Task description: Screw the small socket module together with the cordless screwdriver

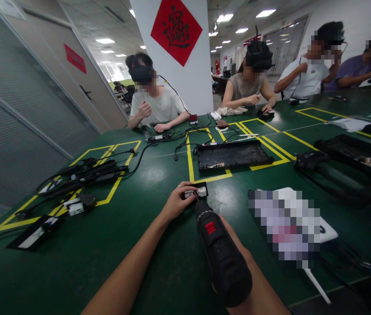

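Note:
A black power drill with a red switch on top points away from me, its tip at a small black box with pale parts inside. My right hand is wrapped round the drill from below, mostly hidden by its body. My left hand rests on the box's left side, its fingers bent over the edge and a ring on one finger. The fingertips are close to the drill's tip, and the box lies on the green table.
A black tray lies beyond the box. Tangled black cables lie at the left near a black plate. At the right are a blurred-out device and a larger black case. Several people sit across the table.

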### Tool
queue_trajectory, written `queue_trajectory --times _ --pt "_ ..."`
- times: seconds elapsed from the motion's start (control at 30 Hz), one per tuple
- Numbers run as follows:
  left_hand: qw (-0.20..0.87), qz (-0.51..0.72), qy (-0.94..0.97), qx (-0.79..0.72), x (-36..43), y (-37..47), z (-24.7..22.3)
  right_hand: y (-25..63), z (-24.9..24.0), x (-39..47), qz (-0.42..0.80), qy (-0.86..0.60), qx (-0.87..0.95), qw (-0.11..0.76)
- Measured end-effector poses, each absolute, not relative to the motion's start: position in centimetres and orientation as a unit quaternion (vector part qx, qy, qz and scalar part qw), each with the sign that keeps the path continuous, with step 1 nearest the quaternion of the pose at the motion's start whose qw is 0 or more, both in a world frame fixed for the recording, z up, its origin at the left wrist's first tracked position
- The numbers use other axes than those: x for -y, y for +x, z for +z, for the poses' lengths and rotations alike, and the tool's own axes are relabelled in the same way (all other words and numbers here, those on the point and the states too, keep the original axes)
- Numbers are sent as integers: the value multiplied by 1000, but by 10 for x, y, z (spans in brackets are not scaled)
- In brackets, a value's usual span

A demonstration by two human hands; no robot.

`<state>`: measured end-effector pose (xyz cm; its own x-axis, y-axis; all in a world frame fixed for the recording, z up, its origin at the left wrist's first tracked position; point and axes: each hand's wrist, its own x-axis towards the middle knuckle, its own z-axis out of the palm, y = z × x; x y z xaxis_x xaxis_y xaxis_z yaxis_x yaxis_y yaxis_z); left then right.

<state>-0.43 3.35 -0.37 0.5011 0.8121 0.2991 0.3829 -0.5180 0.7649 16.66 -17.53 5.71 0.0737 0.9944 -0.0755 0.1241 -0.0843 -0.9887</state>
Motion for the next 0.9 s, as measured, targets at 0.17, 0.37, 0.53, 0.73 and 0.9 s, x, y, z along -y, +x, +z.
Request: queue_trajectory --times 0.17,0.37,0.53,0.73,0.9 --pt "322 333 805 -370 -34 -5 -3 169 56 175 480 -547 518 449" --pt "323 332 806 -369 -33 -4 -2 163 50 176 484 -567 482 460" --pt "326 330 805 -371 -34 -5 -2 164 51 175 467 -570 492 464" --pt "327 342 801 -368 -34 -5 -4 170 62 176 473 -562 523 433" --pt "331 343 798 -367 -33 -5 -4 166 65 175 472 -565 507 447"
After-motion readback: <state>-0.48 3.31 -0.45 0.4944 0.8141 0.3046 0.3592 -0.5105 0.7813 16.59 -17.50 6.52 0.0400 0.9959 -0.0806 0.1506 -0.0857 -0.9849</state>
